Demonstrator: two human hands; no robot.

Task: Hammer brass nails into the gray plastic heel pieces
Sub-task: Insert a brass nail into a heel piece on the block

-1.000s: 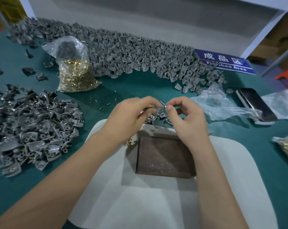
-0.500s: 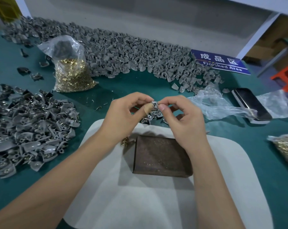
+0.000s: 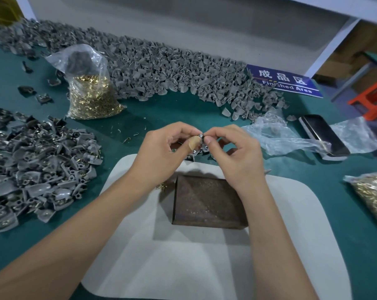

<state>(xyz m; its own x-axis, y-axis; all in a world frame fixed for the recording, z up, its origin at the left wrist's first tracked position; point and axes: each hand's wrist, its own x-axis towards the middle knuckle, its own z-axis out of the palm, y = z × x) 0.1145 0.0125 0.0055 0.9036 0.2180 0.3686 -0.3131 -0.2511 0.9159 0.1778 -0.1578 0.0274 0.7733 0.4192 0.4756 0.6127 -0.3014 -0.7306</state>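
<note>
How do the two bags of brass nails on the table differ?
The left bag stands upright beyond the left heel pile, fully in view; the right bag lies low at the table's right edge, cut off by the frame. The left bag's bunched top holds something dark above the nails; nothing like that shows in the right bag. Both are clear plastic holding brass nails, and neither hand touches them.

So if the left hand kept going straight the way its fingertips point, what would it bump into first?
Almost at once, the small gray heel piece it pinches, with the right hand just behind it. The left hand points toward the right one, though depth is hard to judge here.
</note>
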